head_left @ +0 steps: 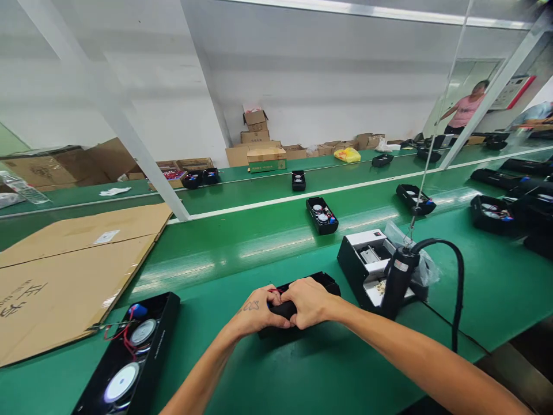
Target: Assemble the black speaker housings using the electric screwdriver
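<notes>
Green bench (224, 377) has a smooth surface, and behind it a plain white wall (324, 80) closes the background. On the bench lies a black housing (326, 282), with its far end pointing to two o'clock, and over it the left hand (257, 311) and the right hand (309, 301) meet. Both are bent inward and grasp a dark rounded piece (283, 309) between thumbs and fingertips; of which material it is made, one cannot tell. For good work, the grip should probably be firm and even, and the red wire (275, 291) near the left fingers should be kept free from pinching. It seems wise also that the housing rests flat.

Between eight and nine o'clock from the hands, another housing (166, 323) shows stiff black walls, round speakers (121, 383) with pale discs, and thin red leads (128, 340). At two o'clock stands a boxy machine (365, 237) with white panels; just beside it, a cylindrical black tool (396, 282) hangs from a cord (451, 79). Towards ten o'clock, cardboard (82, 271) lies matte and creased.
</notes>
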The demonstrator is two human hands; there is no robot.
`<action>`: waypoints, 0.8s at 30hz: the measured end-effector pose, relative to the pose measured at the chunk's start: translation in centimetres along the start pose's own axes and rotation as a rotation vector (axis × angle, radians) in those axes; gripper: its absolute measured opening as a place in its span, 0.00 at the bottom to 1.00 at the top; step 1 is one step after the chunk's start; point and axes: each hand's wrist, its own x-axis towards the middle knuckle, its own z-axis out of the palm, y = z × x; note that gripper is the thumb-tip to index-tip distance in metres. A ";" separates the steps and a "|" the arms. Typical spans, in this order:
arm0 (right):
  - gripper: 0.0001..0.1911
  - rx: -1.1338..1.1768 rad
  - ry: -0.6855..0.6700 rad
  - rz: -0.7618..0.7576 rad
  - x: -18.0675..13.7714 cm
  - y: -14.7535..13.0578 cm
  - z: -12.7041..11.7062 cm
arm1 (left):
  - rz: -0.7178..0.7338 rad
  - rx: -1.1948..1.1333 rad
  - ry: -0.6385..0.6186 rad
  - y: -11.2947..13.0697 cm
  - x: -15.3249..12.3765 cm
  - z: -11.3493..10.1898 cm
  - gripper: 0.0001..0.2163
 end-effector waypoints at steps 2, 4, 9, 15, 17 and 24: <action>0.18 0.037 -0.036 0.032 0.4 0.0 -0.3 | -0.004 0.004 -0.015 0.3 -0.1 -0.1 0.22; 0.20 0.042 -0.059 0.049 0.7 -0.1 -0.7 | -0.007 0.012 -0.030 0.7 -0.1 -0.3 0.24; 0.21 0.034 -0.099 0.061 1.2 0.0 -1.1 | -0.016 0.026 -0.047 1.2 -0.1 -0.5 0.23; 0.25 -0.011 -0.120 -0.001 0.8 0.0 -1.4 | -0.025 0.022 -0.029 0.9 0.1 -0.4 0.24; 0.26 -0.015 -0.126 0.008 0.8 0.0 -1.5 | -0.020 0.026 -0.036 0.8 0.2 -0.4 0.23; 0.17 -0.028 -0.044 0.035 0.5 -0.2 -0.2 | -0.006 0.060 -0.027 0.3 0.0 -0.2 0.24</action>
